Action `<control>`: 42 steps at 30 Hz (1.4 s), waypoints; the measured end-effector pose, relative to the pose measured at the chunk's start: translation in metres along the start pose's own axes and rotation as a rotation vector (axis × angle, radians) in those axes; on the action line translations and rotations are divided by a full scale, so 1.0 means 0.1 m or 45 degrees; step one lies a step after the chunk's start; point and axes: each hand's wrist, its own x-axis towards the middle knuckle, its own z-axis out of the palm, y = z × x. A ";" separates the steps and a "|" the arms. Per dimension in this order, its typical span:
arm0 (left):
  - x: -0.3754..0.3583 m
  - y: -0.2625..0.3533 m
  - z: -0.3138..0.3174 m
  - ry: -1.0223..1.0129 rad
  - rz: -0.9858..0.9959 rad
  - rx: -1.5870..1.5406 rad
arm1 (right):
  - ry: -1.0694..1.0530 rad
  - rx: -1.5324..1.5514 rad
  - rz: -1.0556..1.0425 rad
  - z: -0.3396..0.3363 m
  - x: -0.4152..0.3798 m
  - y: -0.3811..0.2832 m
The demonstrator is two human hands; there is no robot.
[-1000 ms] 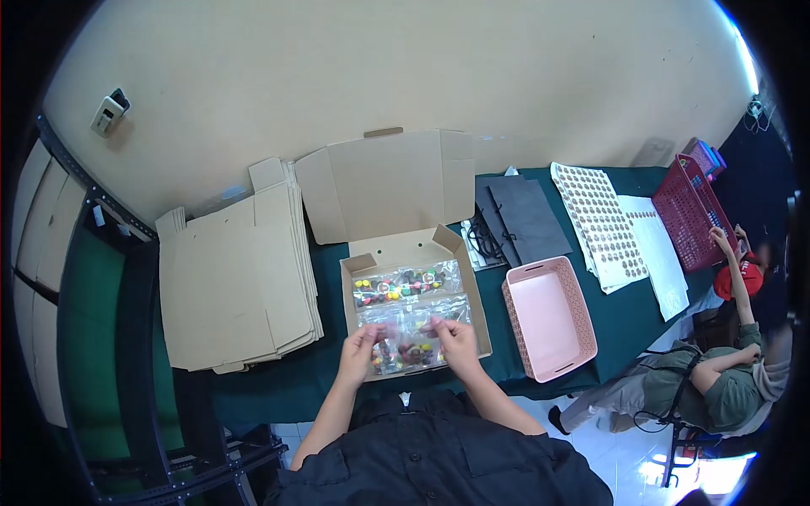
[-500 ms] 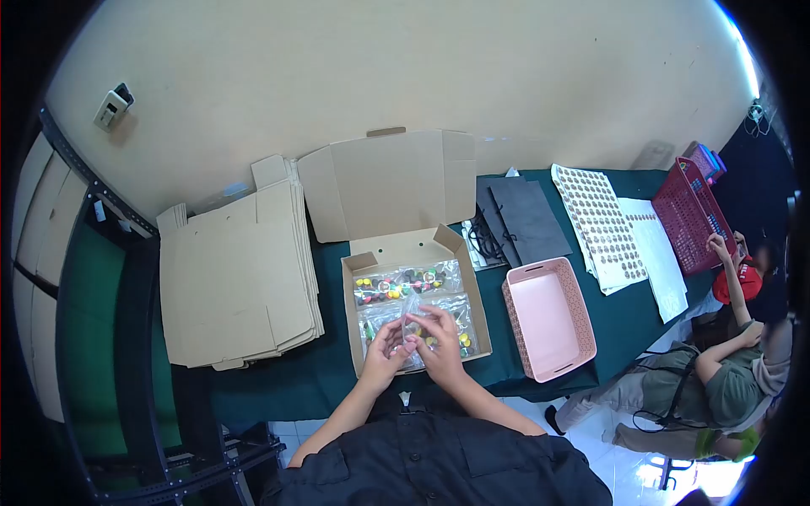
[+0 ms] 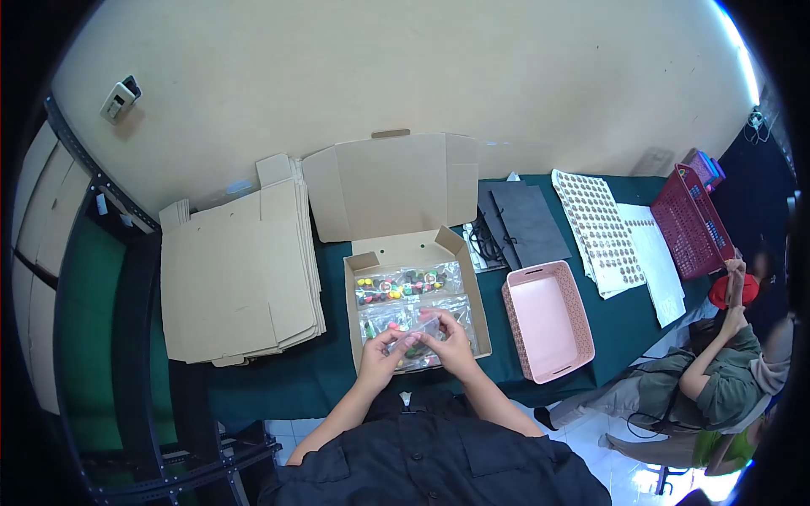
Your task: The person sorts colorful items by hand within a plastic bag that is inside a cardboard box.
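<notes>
My left hand [image 3: 378,360] and my right hand [image 3: 452,347] are close together over the front part of an open cardboard box [image 3: 483,325]. Between them, both sets of fingers pinch a small clear plastic bag [image 3: 415,337], held tilted; what it contains, if anything, I cannot make out. Inside the box, a clear packet of small colourful round pieces [image 3: 405,287] lies along the back. More clear packets lie beneath my hands, partly hidden by them. The box lid [image 3: 391,187] stands raised against the wall.
Flattened cardboard boxes [image 3: 236,282] are stacked at left. Right of the box are a pink basket [image 3: 550,325], black folder-like items [image 3: 533,221], sheets of round stickers [image 3: 597,232] and a maroon basket [image 3: 688,223]. Other people [image 3: 717,379] sit at far right beside the green-covered table [image 3: 278,392].
The small plastic bag has gone from upright to more tilted and flat between my fingers. My left hand has moved slightly left. At far right, a person's arms have shifted.
</notes>
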 end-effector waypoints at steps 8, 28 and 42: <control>0.04 -0.06 -0.10 -0.005 0.039 0.101 | -0.156 0.490 0.363 -0.07 0.01 -0.07; 0.17 0.16 -0.02 0.176 0.449 0.867 | -0.047 0.635 0.228 0.30 0.20 -0.47; 0.12 0.04 -0.10 0.026 0.153 -0.003 | -0.428 0.546 0.332 0.18 0.16 -0.26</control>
